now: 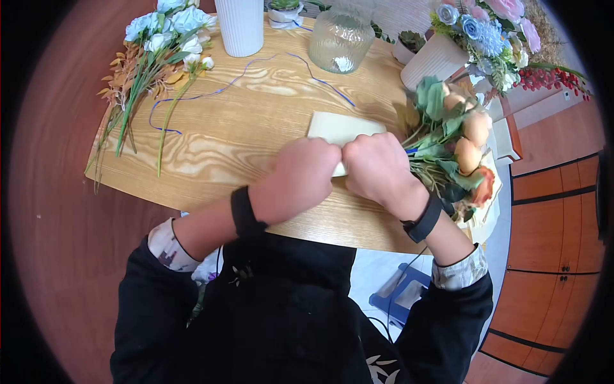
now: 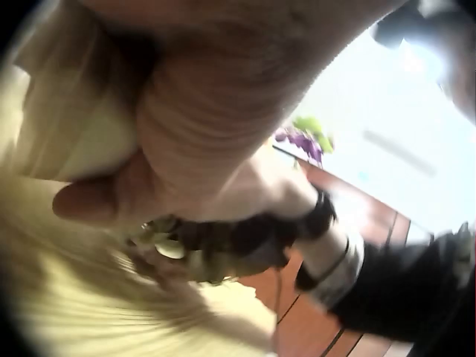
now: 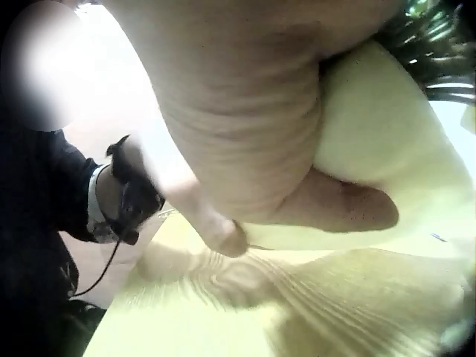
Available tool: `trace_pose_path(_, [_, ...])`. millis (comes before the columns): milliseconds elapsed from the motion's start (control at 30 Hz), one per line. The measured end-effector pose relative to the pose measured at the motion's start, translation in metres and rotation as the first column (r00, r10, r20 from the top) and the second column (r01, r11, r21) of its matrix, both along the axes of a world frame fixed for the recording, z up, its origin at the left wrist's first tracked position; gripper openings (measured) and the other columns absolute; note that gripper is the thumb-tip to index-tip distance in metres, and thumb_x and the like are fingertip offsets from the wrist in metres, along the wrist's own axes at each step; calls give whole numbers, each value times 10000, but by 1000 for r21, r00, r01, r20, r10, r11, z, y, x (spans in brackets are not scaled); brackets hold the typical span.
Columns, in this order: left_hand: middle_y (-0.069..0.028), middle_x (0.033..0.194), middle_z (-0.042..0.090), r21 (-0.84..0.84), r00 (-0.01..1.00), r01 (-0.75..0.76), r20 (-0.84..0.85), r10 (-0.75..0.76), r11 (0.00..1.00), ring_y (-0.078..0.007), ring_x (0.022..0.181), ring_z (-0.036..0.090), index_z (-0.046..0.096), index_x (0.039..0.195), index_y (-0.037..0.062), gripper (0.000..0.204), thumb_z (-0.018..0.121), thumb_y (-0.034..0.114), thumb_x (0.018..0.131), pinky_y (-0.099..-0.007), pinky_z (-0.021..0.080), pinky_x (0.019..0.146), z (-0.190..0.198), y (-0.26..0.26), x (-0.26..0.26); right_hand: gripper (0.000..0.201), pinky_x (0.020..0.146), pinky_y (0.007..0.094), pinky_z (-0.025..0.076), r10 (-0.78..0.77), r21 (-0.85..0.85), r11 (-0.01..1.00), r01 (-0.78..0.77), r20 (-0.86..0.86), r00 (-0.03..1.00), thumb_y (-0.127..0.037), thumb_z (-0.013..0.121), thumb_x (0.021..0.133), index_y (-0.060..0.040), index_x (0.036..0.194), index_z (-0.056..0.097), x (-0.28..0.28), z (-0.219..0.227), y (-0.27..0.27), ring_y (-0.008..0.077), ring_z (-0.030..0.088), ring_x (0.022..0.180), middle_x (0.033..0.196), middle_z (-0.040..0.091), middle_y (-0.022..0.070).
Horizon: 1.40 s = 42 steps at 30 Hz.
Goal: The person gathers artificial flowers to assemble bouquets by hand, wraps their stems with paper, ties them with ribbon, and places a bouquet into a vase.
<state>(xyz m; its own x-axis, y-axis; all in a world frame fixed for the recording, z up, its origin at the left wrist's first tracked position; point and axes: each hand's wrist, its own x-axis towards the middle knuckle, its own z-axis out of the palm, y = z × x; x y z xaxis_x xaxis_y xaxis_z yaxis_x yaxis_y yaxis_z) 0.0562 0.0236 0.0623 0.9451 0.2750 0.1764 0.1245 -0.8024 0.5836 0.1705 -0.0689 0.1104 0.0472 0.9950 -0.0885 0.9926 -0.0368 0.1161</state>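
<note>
Both hands are curled into fists, knuckles nearly touching, at the table's front middle. Between them a cream sheet of paper (image 1: 342,127) shows behind the knuckles. My left hand (image 1: 293,179) pinches the sheet's left side, its thumb pressed along the pale paper (image 2: 78,137) in the left wrist view. With its thumb laid flat on the sheet (image 3: 394,126), my right hand (image 1: 382,168) grips the other side. Just right of that hand lies a bouquet of peach roses (image 1: 469,155), tied with blue ribbon, its stems toward the fist.
Light blue flowers (image 1: 185,22) with green stems lie at the table's left. A thin blue ribbon (image 1: 243,69) trails across the wood. At the back stand a white ribbed vase (image 1: 240,29), a glass vase (image 1: 339,41) and a white vase of mixed flowers (image 1: 435,61).
</note>
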Motion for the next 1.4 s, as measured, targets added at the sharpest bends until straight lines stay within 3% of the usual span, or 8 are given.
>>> trace_pose_path(100, [-244,662,571,226,987,-88,154,53,970,-389,623,577,559,620,-60,110,577,-12,523,-429,466,574,-8,-4,4,93,551,360,478,-22,-79,997,19,-39,999,-68,614,545,-40,634,605,-1,4,0,271,626,625,669,624,135])
trace_pose_path(367, [-252,667,572,-407,803,-16,-550,-231,913,-398,624,577,565,644,-77,140,580,-1,528,-431,465,566,35,12,7,29,538,355,472,100,199,975,-97,-5,995,-56,603,551,-46,577,595,0,-16,-4,268,623,609,627,612,133])
trace_pose_path(600, [-228,597,567,214,999,-38,16,35,976,-422,628,568,582,667,-84,172,571,-8,513,-412,468,566,1,-9,-1,39,525,371,467,-36,-77,997,32,-51,998,-59,604,533,-46,568,592,-2,-1,-3,281,614,589,604,603,127])
trace_pose_path(867, [-123,572,547,-607,757,0,-519,-396,795,-179,472,531,498,602,-40,148,600,0,503,-320,403,421,18,22,9,48,521,359,475,141,199,971,-134,-24,990,-71,610,550,-42,581,590,-2,-12,-6,263,602,611,595,594,104])
trace_pose_path(1200, [-48,515,482,-895,817,35,-231,-529,444,-137,467,498,493,650,-32,181,611,-5,517,-293,372,392,2,20,9,33,532,314,487,147,254,951,-177,132,980,-87,602,617,-66,636,618,1,-18,-8,230,637,621,638,626,100])
trace_pose_path(1300, [-92,524,515,-588,849,-15,-435,-301,809,-209,487,548,518,708,-38,189,600,7,544,-345,416,432,7,2,7,68,540,327,484,44,3,999,-44,13,999,-87,606,608,-49,664,615,3,-15,-11,237,632,632,655,623,105])
trace_pose_path(1367, [-172,559,547,253,999,-38,36,30,967,-322,521,566,550,740,-40,204,594,14,548,-407,455,507,3,-16,0,70,543,333,484,14,-17,1000,-14,7,1000,-85,607,602,-51,662,614,2,-5,-9,242,631,630,652,622,106])
trace_pose_path(1400, [-229,594,543,187,998,-57,35,51,981,-383,577,560,570,697,-22,178,598,20,527,-443,463,563,4,-17,2,71,546,339,484,-17,-30,999,17,5,1000,-83,609,595,-53,660,612,2,0,-8,247,630,628,649,621,107])
